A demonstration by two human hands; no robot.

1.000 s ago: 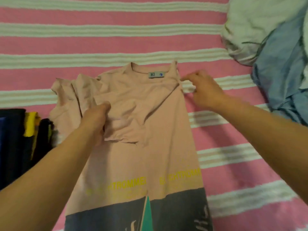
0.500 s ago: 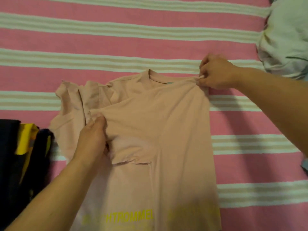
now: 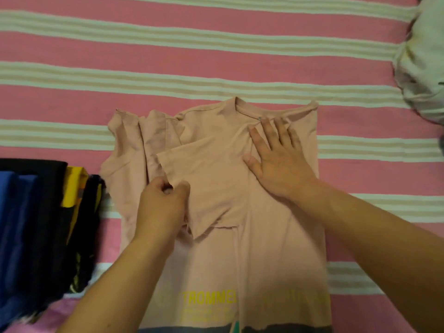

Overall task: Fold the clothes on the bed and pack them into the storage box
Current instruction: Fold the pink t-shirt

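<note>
The shirt (image 3: 240, 188) lay face down on the striped bed (image 3: 216, 68), collar away from the person, its printed hem toward the bottom edge of the view. 1 side had already been folded in, so the right edge ran straight from shoulder to hem, and a sleeve (image 3: 204, 183) lay turned back across the middle.

Half a second before, the right hand (image 3: 278, 164) had been pinching the right shoulder corner and pulling it taut. It had since let go and moved inward: it now rested flat on the cloth just below the collar, fingers straight and spread, pressing the fold down. The left hand (image 3: 161, 207) had stayed at the sleeve's lower edge, fingers curled and pinching the fabric there. The view had also pulled back a little, showing more of the print.

This suggested the first side fold was set and being smoothed, with the sleeve being squared up on top of it. The left side, bunched in loose pleats near the left shoulder (image 3: 134, 135), was not yet folded, so I judged this shirt to be less than halfway done.

A stack (image 3: 36, 212) of dark, blue and yellow clothes sat at the left edge, and a pale crumpled pile (image 3: 422, 68) waited at the upper right. No storage box was in view.
</note>
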